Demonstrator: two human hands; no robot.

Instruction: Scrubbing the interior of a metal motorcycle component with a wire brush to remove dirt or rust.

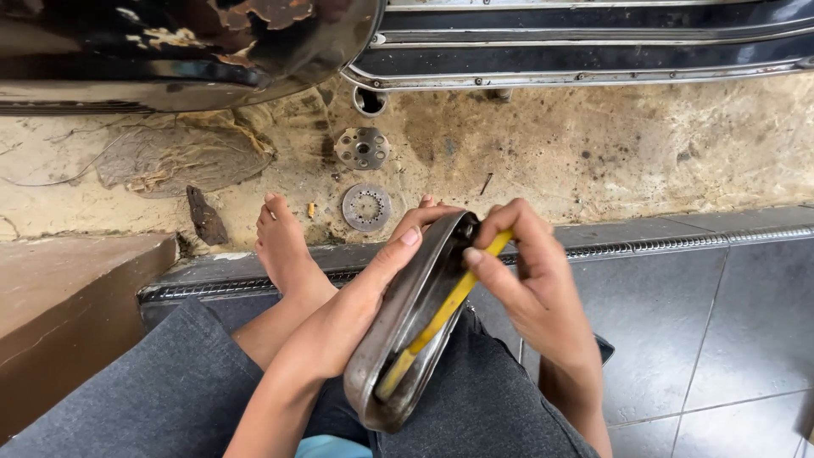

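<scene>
Head view, looking down at a seated person's lap and bare foot (284,250). The left hand (356,309) grips a curved grey metal cover (398,339), fingers wrapped over its upper rim, holding it tilted on edge above the grey-clad knees. The right hand (530,280) is closed around a yellow-handled tool (445,309), which lies inside the cover's hollow, running from its top rim down to its lower end. Beyond the cover, on the stained sandy ground, lie two round metal discs: a flat toothed disc (366,208) just past the cover's top, and a disc with holes (362,148) farther off. Behind those stands a dark vehicle body (551,42) with chrome strips. Right of the cover is dark tiled floor (704,322).
</scene>
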